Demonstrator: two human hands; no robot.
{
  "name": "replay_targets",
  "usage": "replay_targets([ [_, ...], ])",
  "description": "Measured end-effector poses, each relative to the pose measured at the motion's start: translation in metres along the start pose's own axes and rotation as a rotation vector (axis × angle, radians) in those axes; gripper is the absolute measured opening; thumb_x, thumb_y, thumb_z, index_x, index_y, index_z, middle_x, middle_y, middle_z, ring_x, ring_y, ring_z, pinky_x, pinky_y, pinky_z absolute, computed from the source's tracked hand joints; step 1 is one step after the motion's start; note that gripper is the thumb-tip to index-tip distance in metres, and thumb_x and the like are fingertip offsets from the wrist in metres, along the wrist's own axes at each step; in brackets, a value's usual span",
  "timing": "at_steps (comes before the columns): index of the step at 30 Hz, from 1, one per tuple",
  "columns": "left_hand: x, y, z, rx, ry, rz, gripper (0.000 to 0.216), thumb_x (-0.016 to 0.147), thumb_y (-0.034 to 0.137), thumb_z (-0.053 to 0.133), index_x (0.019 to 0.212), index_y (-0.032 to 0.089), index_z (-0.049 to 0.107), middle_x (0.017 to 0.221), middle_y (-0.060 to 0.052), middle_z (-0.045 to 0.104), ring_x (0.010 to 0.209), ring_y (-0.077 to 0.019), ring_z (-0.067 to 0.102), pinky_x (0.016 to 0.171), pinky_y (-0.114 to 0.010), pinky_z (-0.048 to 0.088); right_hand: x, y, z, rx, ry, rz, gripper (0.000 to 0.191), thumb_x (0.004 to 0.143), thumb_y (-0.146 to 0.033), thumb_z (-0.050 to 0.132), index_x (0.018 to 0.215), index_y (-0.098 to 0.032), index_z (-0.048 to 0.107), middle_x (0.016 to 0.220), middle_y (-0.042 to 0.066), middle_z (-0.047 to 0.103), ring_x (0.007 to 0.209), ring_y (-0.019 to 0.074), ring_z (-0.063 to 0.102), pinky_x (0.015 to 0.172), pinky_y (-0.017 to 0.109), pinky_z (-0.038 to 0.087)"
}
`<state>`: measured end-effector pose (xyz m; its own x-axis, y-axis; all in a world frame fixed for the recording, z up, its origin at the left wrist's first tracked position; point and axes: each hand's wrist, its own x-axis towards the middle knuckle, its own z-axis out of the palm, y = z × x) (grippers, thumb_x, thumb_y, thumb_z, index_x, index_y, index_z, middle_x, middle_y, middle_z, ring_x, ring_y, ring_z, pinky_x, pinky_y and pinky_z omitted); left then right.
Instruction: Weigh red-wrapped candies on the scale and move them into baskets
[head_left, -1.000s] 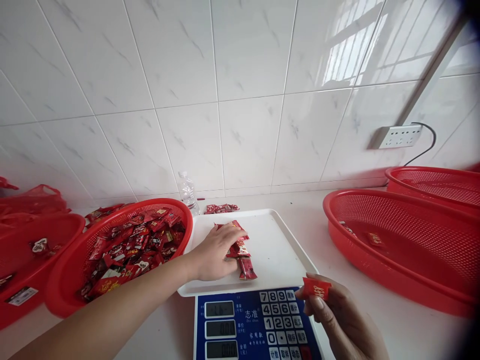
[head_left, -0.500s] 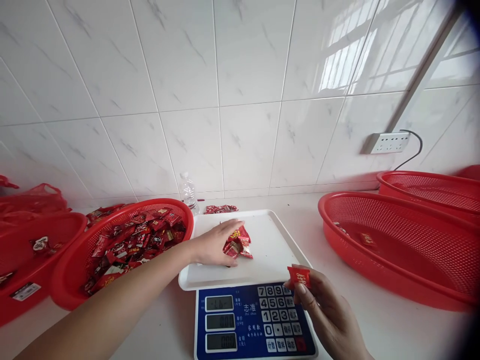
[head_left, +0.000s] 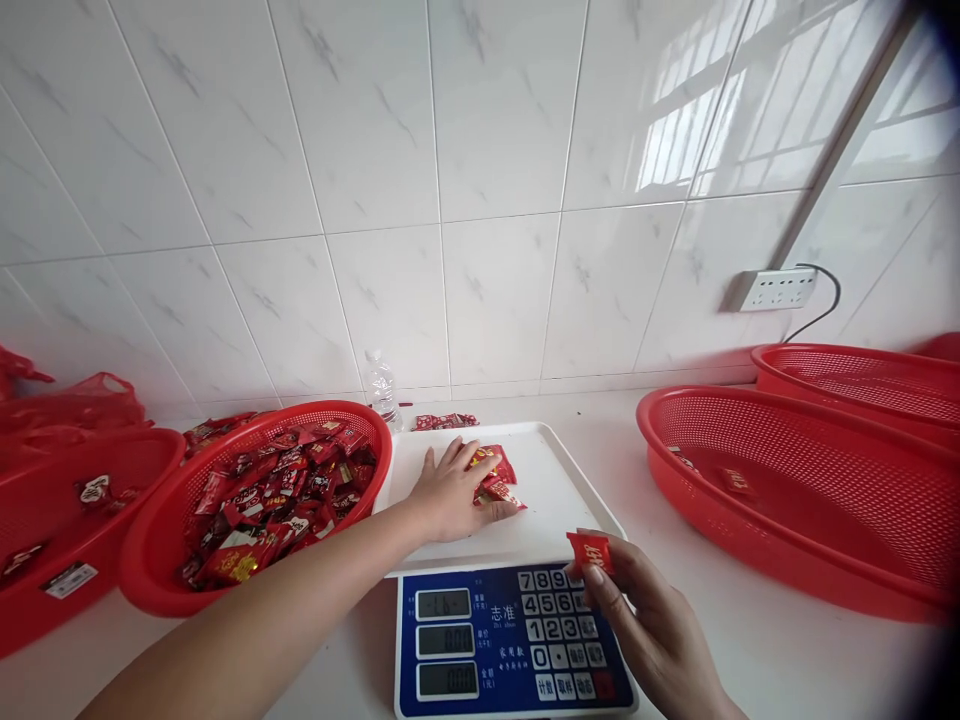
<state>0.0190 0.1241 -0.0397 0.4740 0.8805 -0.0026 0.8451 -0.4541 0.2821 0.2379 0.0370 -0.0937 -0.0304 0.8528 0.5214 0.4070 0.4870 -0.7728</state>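
Observation:
My left hand (head_left: 456, 492) lies over several red candy packets (head_left: 496, 465) on the scale's white tray (head_left: 555, 480), its fingers spread and partly covering them. Between the thumb and fingers of my right hand (head_left: 637, 600) is a small red candy packet (head_left: 591, 553) with gold lettering. That hand hovers over the right side of the scale's blue keypad panel (head_left: 495, 640) and hides some of its keys. Three small displays sit on the panel's left side.
Left of the scale stands a red basket (head_left: 139, 570) full of wrapped candies, with another red basket (head_left: 45, 610) beyond. A clear plastic bottle (head_left: 382, 388) and a few packets (head_left: 445, 421) are behind the tray. On the right are red baskets (head_left: 780, 570) below a wall socket (head_left: 776, 290).
My left hand has slid a little to the right with its fingers spreading, and the packets on the tray sit further right and flatter. My right hand still holds its candy packet.

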Motion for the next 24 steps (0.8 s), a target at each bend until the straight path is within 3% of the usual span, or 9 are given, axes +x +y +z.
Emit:
replay_targets([
  [3,0.005,0.002,-0.001,0.041,0.064,0.099,0.063,0.08,0.061,0.048,0.129,0.021,0.049,0.143,-0.013,0.036,0.134,-0.034,0.025,0.109,-0.056,0.018,0.001,-0.001,0.0,0.004,0.017,-0.021,0.019,0.088,-0.038,0.051,0.095,-0.023,0.062,0.072,0.002,0.07,0.056,0.0157,0.065,0.05,0.023,0.055],
  [7,0.003,-0.006,-0.008,0.004,0.092,0.276,0.043,0.076,0.034,0.059,0.117,0.021,0.058,0.125,-0.01,0.049,0.12,-0.0255,0.044,0.106,-0.04,0.032,0.001,-0.005,-0.001,0.014,0.011,-0.032,0.018,0.089,-0.037,0.051,0.096,-0.024,0.062,0.074,0.002,0.071,0.057,0.0151,0.066,0.051,0.022,0.055],
  [10,-0.004,-0.015,-0.022,-0.06,-0.002,0.346,0.041,0.069,0.017,0.059,0.11,0.024,0.061,0.123,-0.006,0.05,0.117,-0.0223,0.047,0.104,-0.034,0.035,0.001,-0.007,-0.001,0.021,0.004,-0.034,0.018,0.089,-0.036,0.05,0.097,-0.024,0.062,0.074,0.001,0.071,0.057,0.0149,0.066,0.051,0.022,0.055],
  [12,-0.011,-0.02,-0.032,-0.115,-0.085,0.312,0.052,0.066,0.013,0.059,0.117,0.025,0.057,0.129,-0.005,0.047,0.123,-0.0224,0.043,0.106,-0.034,0.034,0.002,-0.008,-0.002,0.028,0.002,-0.037,0.019,0.089,-0.036,0.051,0.097,-0.024,0.062,0.074,0.001,0.071,0.057,0.015,0.066,0.051,0.022,0.055],
  [14,-0.019,-0.022,-0.038,-0.163,-0.09,0.202,0.058,0.071,0.018,0.059,0.128,0.023,0.047,0.136,-0.007,0.042,0.128,-0.0232,0.038,0.107,-0.035,0.032,0.002,-0.009,-0.003,0.032,0.004,-0.039,0.02,0.089,-0.037,0.051,0.097,-0.024,0.063,0.075,0.002,0.071,0.059,0.0156,0.067,0.051,0.022,0.056],
  [19,-0.034,-0.016,-0.025,-0.088,0.111,-0.109,0.062,0.087,0.058,0.039,0.137,0.021,0.035,0.144,-0.013,0.036,0.135,-0.0302,0.026,0.108,-0.052,0.024,0.001,-0.007,-0.004,0.021,-0.013,-0.052,0.019,0.089,-0.036,0.051,0.099,-0.025,0.063,0.078,0.001,0.071,0.061,0.0146,0.067,0.053,0.021,0.056],
  [24,-0.033,0.002,-0.004,-0.009,-0.012,-0.185,0.082,0.079,0.075,0.028,0.146,0.028,0.019,0.155,-0.01,0.013,0.141,-0.034,0.002,0.106,-0.066,0.003,-0.002,-0.003,-0.003,0.022,-0.06,-0.042,0.019,0.089,-0.035,0.05,0.101,-0.026,0.062,0.083,0.001,0.071,0.067,0.0146,0.068,0.057,0.02,0.056],
])
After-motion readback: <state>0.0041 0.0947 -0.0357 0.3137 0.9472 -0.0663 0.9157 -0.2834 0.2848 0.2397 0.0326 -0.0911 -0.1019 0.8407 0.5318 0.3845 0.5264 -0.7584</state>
